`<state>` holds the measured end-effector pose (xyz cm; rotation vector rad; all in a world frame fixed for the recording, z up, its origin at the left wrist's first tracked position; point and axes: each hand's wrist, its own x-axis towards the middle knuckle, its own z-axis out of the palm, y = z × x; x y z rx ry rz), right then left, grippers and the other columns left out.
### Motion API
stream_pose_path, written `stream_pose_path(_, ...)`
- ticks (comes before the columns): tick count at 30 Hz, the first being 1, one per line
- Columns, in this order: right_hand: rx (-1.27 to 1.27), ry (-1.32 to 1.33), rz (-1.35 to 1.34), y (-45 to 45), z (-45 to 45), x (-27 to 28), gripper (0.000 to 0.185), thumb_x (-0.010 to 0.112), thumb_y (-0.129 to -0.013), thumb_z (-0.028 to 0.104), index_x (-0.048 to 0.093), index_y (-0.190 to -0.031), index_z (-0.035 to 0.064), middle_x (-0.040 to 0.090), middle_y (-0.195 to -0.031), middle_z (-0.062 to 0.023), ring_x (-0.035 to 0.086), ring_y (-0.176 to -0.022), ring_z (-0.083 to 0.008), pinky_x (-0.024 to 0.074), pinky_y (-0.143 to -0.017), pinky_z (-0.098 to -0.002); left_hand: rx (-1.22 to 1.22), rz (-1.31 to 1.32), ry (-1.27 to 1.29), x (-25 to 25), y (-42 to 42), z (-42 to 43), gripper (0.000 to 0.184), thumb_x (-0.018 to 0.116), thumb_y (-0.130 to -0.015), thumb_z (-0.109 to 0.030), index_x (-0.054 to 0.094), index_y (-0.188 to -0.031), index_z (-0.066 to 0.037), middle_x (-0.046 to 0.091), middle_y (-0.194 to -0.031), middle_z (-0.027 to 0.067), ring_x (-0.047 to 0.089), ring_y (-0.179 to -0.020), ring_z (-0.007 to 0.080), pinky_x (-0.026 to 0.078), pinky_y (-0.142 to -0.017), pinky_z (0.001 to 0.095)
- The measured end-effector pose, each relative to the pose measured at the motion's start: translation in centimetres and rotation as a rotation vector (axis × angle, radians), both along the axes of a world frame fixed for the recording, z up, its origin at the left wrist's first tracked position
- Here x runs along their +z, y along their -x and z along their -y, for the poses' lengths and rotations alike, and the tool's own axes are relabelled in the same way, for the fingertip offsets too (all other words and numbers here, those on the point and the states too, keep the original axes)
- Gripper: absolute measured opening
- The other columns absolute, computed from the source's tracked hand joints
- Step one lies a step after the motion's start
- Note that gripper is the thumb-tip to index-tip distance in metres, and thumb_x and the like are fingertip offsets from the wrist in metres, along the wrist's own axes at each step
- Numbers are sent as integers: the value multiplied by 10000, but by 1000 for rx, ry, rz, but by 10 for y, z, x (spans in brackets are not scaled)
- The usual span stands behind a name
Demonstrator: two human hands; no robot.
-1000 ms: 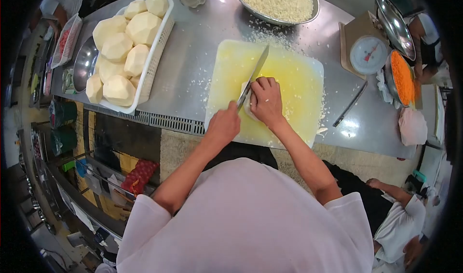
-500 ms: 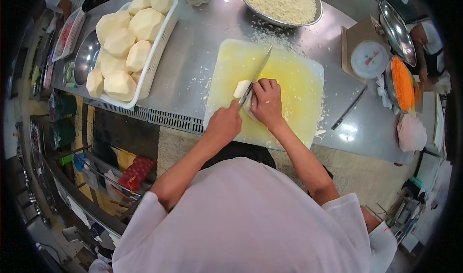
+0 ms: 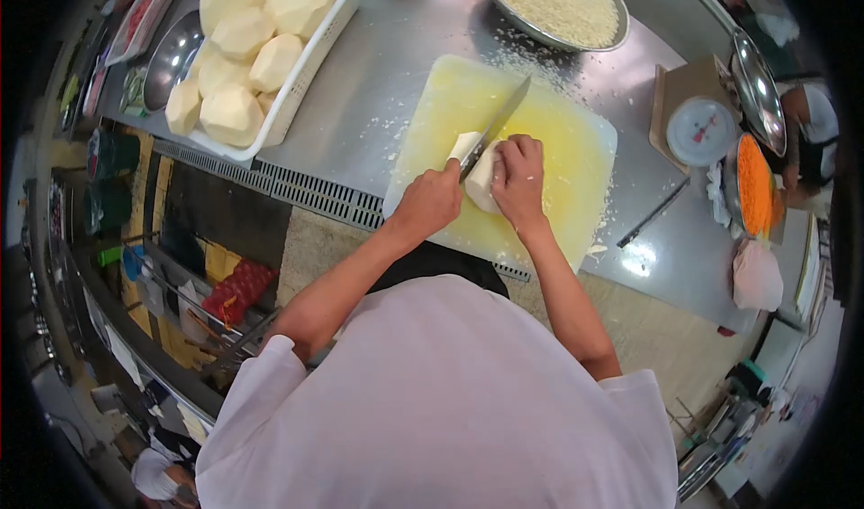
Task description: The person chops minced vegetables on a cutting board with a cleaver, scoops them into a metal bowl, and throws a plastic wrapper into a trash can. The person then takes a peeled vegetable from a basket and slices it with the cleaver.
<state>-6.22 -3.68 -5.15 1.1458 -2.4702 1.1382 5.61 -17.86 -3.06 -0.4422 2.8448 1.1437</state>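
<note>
The root point(image 3: 482, 187) lies on the board point(image 3: 562, 216) at the table's point(image 3: 346, 117) near edge, clasped by the right hand point(image 3: 520, 176). The left hand point(image 3: 429, 200) grips the knife point(image 3: 506, 113); curling the other well clear of it makes safer cuts.

Your rectangular plastic cutting board point(image 3: 576, 176) shows whitish edges and a yellow centre. Over it, your long metal knife point(image 3: 498, 124) reads silver-grey; on it, your vegetable chunk point(image 3: 481, 187), cream-white. Left of the board, the perforated plastic basket point(image 3: 310, 74) is white; right, a shredded heap point(image 3: 754, 185), bright orange.
</note>
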Motion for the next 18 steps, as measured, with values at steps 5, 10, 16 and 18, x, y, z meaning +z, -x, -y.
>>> stream_pose_path(5, -42, -94, -33, -1, 4, -1, 195, 627, -768, 44, 634, -963, 47, 588, -991, -133, 524, -971, -349, 401, -839, -466, -14, 49, -47, 36, -37, 4, 139, 540, -931, -65, 466, -980, 43, 596, -680, 303, 596, -693, 534, 471, -640, 592)
stream_pose_path(10, -57, -144, -62, -3, 6, 3, 216, 628, -758, 58, 633, -974, 48, 589, -992, -133, 520, -975, -350, 396, -844, -465, -24, 216, -134, 106, -69, 8, 158, 548, -923, -60, 459, -1003, 44, 598, -676, 298, 599, -691, 538, 465, -636, 601)
stream_pose_path(16, -49, -128, -43, 1, 8, 1, 240, 630, -740, 43, 632, -980, 46, 584, -987, -131, 517, -976, -353, 395, -841, -469, 18, 194, -16, 32, -28, -10, 189, 559, -918, -82, 478, -1032, 46, 621, -700, 312, 623, -703, 536, 481, -654, 622)
stream_pose_path(18, -33, -116, -75, -2, 5, 0, 246, 630, -735, 41, 632, -981, 47, 582, -986, -131, 517, -979, -353, 396, -842, -469, 8, 74, -33, 14, -2, -9, 191, 549, -921, -84, 481, -1042, 47, 621, -698, 313, 628, -707, 533, 492, -656, 615)
